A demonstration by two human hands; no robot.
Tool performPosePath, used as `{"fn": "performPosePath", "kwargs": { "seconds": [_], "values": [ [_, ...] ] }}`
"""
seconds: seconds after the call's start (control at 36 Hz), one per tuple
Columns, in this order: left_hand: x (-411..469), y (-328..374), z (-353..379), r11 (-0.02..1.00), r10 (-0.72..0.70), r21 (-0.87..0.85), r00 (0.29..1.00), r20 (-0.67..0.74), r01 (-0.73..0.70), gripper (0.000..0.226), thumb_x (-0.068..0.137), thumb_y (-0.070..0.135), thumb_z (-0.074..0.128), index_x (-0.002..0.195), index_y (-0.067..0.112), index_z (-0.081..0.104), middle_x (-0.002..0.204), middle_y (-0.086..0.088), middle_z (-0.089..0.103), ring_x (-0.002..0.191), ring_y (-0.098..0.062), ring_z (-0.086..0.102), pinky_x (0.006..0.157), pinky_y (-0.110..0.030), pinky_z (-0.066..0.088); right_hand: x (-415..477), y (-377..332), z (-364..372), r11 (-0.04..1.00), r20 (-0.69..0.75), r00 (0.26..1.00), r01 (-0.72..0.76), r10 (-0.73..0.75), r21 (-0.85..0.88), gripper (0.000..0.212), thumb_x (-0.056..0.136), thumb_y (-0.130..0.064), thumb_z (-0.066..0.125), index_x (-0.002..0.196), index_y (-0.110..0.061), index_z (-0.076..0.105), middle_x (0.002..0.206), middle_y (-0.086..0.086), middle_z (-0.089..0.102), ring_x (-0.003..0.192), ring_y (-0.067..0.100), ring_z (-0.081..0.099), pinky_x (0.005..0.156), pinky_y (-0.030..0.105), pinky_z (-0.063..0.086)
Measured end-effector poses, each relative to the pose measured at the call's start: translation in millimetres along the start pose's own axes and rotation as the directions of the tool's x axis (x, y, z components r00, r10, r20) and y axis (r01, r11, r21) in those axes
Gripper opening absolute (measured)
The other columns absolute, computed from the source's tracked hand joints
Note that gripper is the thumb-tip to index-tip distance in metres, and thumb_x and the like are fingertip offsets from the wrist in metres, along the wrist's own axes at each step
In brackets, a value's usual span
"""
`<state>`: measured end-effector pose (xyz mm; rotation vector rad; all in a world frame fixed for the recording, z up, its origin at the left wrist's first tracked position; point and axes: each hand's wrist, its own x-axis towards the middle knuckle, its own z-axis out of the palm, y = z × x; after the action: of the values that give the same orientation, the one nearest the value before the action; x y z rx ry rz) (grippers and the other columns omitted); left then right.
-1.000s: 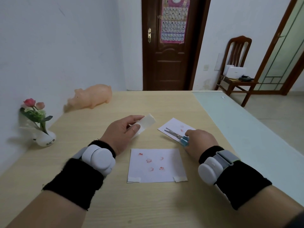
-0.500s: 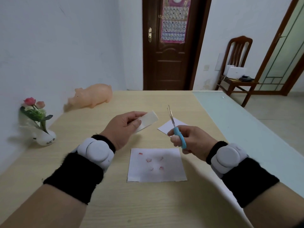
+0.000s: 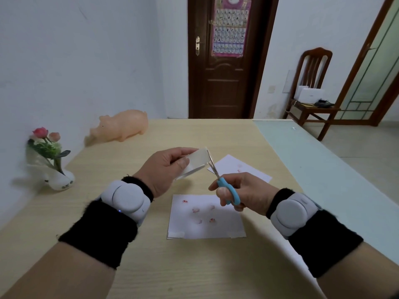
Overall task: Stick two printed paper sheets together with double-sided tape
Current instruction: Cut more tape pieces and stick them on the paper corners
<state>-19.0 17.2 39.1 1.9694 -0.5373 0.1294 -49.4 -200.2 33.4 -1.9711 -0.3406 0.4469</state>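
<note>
A: What is differing from half a second ago?

B: The right hand (image 3: 244,194) is gripping the blue scissors (image 3: 224,186), whose blades are now meeting the tape strip (image 3: 197,162); earlier they were standing apart.

A: And the left hand (image 3: 166,167)?

B: Its grip is pinching the strip above the tabletop (image 3: 151,266). One printed sheet (image 3: 205,219) is lying below the hands, the second sheet (image 3: 239,168) beyond the scissors.

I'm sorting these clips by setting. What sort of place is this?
Most likely a room in a home, not a workshop. A pink pig figure and a small vase of flowers stand on the wooden table, and a child's learning chart hangs on the dark wooden door.
</note>
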Motion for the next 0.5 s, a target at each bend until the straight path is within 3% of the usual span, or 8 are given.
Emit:
{"fn": "performPosePath", "kwargs": {
  "seconds": [0.22, 0.36, 0.5],
  "values": [
    [-0.7, -2.1, 1.6, 0.999, -0.017, 0.039, 1.000, 0.021, 0.016, 0.027, 0.080, 0.034, 0.045, 0.098, 0.048, 0.057, 0.100, 0.023, 0.063, 0.087, 0.013, 0.055, 0.079, -0.003, 0.037, 2.7, -1.1, 1.2, 0.998, -0.008, 1.000, 0.000, 0.000, -0.056, 0.046, 0.053, -0.060, 0.066, 0.088, -0.031, 0.070, 0.066, -0.006, 0.064, 0.068, 0.019, 0.047, 0.057, 0.025, 0.042],
    [-0.8, -3.6, 2.0, 0.998, -0.024, 0.051, 0.999, 0.026, 0.023, 0.028, 0.080, 0.034, 0.045, 0.100, 0.049, 0.057, 0.102, 0.020, 0.064, 0.094, 0.004, 0.056, 0.083, -0.008, 0.038, 3.4, -1.4, 2.6, 0.998, -0.011, 1.000, 0.005, -0.006, -0.056, 0.044, 0.053, -0.059, 0.065, 0.087, -0.031, 0.070, 0.065, -0.005, 0.065, 0.068, 0.019, 0.049, 0.058, 0.025, 0.042],
    [-1.8, -3.0, 1.1, 0.998, -0.031, 0.052, 0.999, 0.035, 0.029, 0.028, 0.080, 0.034, 0.045, 0.101, 0.048, 0.057, 0.104, 0.021, 0.063, 0.097, 0.005, 0.056, 0.083, -0.003, 0.036, 3.8, -1.4, 3.2, 0.999, -0.012, 1.000, 0.012, -0.012, -0.046, 0.045, 0.053, -0.058, 0.066, 0.086, -0.029, 0.070, 0.065, -0.003, 0.064, 0.068, 0.018, 0.050, 0.058, 0.026, 0.042]
  ]
}}
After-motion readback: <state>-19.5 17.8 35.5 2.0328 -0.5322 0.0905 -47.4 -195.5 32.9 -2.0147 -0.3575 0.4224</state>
